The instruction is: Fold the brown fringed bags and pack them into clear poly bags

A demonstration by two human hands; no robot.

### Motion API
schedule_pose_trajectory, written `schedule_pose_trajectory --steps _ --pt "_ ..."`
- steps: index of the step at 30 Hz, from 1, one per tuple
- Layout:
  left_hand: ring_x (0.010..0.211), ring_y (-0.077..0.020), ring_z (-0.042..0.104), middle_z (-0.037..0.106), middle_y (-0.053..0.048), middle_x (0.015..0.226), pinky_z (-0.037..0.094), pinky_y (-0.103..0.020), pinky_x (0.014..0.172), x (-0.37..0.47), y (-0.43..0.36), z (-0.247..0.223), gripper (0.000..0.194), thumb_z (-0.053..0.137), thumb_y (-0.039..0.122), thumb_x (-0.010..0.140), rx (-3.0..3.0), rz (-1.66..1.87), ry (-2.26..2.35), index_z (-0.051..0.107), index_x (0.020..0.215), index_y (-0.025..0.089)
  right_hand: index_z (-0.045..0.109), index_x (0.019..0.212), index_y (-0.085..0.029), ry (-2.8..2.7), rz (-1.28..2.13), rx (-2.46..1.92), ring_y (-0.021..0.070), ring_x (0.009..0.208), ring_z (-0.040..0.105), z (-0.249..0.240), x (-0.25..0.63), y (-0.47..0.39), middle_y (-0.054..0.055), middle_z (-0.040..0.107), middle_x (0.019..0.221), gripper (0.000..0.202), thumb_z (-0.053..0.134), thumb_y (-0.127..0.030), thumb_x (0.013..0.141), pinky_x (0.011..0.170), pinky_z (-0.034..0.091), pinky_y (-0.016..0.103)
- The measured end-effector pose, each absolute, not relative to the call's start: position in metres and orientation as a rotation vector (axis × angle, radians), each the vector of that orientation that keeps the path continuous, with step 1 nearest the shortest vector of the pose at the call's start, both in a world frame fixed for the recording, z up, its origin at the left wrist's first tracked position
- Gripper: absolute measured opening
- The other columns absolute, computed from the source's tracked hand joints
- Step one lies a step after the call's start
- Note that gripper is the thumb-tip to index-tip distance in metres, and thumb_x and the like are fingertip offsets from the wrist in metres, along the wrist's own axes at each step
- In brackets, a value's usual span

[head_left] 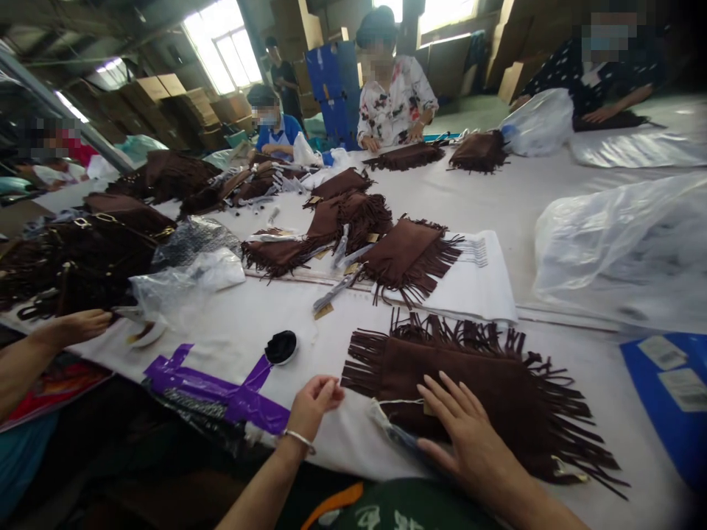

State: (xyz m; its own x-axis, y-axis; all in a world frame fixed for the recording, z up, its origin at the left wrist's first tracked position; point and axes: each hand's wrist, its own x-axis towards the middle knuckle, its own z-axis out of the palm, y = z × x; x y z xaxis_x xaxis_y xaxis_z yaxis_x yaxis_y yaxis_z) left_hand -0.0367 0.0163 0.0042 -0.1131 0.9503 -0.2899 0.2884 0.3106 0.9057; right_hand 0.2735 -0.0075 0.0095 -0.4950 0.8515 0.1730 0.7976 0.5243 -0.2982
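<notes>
A dark brown fringed bag (469,375) lies flat on the white tabletop in front of me, its strips spread along the far edge and both sides. My right hand (467,423) rests on its near side, fingers stretched out flat. Beneath that palm runs a plastic-wrapped strap (395,434), with a pale cord and a small tag beside it. Just left of the fringe, my left hand (317,401) has thumb and fingertips pressed together; whatever they may pinch is too small to make out. A bracelet (299,440) circles my left wrist.
More brown fringed bags (406,254) lie farther up the table. A round black-filled container (281,347) and purple tape (221,390) are at left, near another person's hand (77,327). Clear plastic (624,250) and a blue sheet (671,397) are at right. Several people work beyond.
</notes>
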Motion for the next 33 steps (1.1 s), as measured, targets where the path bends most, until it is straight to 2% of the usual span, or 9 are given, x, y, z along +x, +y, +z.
schedule_pose_trajectory --steps 1,3,8,11,14,17,22,28,33 --pt "0.079 -0.0240 0.068 0.069 -0.012 0.082 0.056 -0.036 0.073 -0.028 0.000 0.004 0.036 0.059 0.046 0.081 0.895 0.835 1.545 0.061 0.092 0.012 0.029 0.142 -0.020 -2.500 0.266 -1.343 0.0313 0.135 0.025 0.012 0.268 -0.012 0.008 0.033 0.147 0.076 0.056 -0.052 0.079 0.107 0.027 0.054" --pt "0.086 -0.0262 0.068 0.069 -0.016 0.091 0.055 -0.036 0.080 -0.013 -0.022 0.006 0.041 0.066 0.047 0.076 0.563 0.818 1.434 0.061 0.095 0.010 0.024 0.144 -0.019 -2.557 0.275 -1.262 0.0337 0.137 0.019 0.014 0.258 -0.019 0.009 0.028 0.149 0.081 0.058 -0.049 0.077 0.108 0.022 0.058" --pt "0.100 -0.0269 0.064 0.063 -0.021 0.112 0.050 -0.039 0.093 0.006 -0.031 0.019 0.038 0.061 0.039 0.084 0.301 0.800 1.252 0.059 0.106 0.008 0.026 0.143 -0.018 -2.571 0.141 -1.364 0.0348 0.136 0.021 -0.003 0.246 -0.027 0.010 0.028 0.149 0.076 0.051 -0.009 0.072 0.106 0.023 0.060" --pt "0.103 -0.0270 0.062 0.061 -0.021 0.116 0.049 -0.039 0.093 0.008 -0.027 0.020 0.040 0.058 0.040 0.086 0.232 0.772 1.195 0.059 0.108 0.007 0.030 0.142 -0.020 -2.566 -0.023 -1.423 0.0332 0.134 0.028 -0.013 0.245 -0.025 0.010 0.032 0.147 0.077 0.042 0.004 0.069 0.104 0.028 0.058" --pt "0.104 -0.0266 0.062 0.060 -0.021 0.118 0.050 -0.038 0.092 0.013 -0.025 0.013 0.045 0.056 0.044 0.087 0.188 0.789 1.128 0.058 0.112 0.007 0.036 0.139 -0.023 -2.551 -0.088 -1.396 0.0279 0.130 0.037 -0.019 0.249 -0.018 0.007 0.042 0.142 0.070 0.038 0.005 0.075 0.102 0.035 0.051" --pt "0.102 -0.0260 0.063 0.060 -0.020 0.118 0.049 -0.040 0.093 0.027 -0.021 0.004 0.046 0.054 0.047 0.088 0.139 0.851 1.027 0.058 0.110 0.008 0.038 0.137 -0.022 -2.564 -0.063 -1.325 0.0221 0.125 0.044 -0.019 0.257 -0.009 0.005 0.048 0.138 0.064 0.035 0.004 0.079 0.099 0.041 0.041" --pt "0.101 -0.0290 0.062 0.066 -0.016 0.108 0.047 -0.043 0.094 0.060 0.002 0.002 0.055 0.045 0.058 0.087 0.202 0.920 0.814 0.062 0.108 0.009 0.037 0.138 -0.019 -2.598 -0.033 -1.236 0.0202 0.117 0.052 -0.012 0.267 -0.003 0.006 0.051 0.134 0.063 0.033 0.003 0.079 0.092 0.047 0.037" --pt "0.110 -0.0345 0.056 0.064 -0.016 0.111 0.039 -0.055 0.098 0.068 0.038 -0.001 0.074 0.038 0.070 0.081 0.301 0.908 0.702 0.055 0.121 0.010 0.034 0.140 -0.020 -2.613 0.001 -1.163 0.0163 0.121 0.049 -0.006 0.266 -0.016 0.003 0.049 0.136 0.067 0.032 0.003 0.077 0.094 0.047 0.032" --pt "0.117 -0.0313 0.052 0.056 -0.010 0.127 0.037 -0.053 0.102 0.057 0.063 -0.008 0.066 0.037 0.065 0.084 0.312 1.081 0.666 0.052 0.126 0.017 0.031 0.141 -0.020 -2.624 -0.002 -1.102 0.0148 0.124 0.045 -0.018 0.267 -0.019 0.002 0.048 0.137 0.068 0.035 0.000 0.076 0.096 0.046 0.029"
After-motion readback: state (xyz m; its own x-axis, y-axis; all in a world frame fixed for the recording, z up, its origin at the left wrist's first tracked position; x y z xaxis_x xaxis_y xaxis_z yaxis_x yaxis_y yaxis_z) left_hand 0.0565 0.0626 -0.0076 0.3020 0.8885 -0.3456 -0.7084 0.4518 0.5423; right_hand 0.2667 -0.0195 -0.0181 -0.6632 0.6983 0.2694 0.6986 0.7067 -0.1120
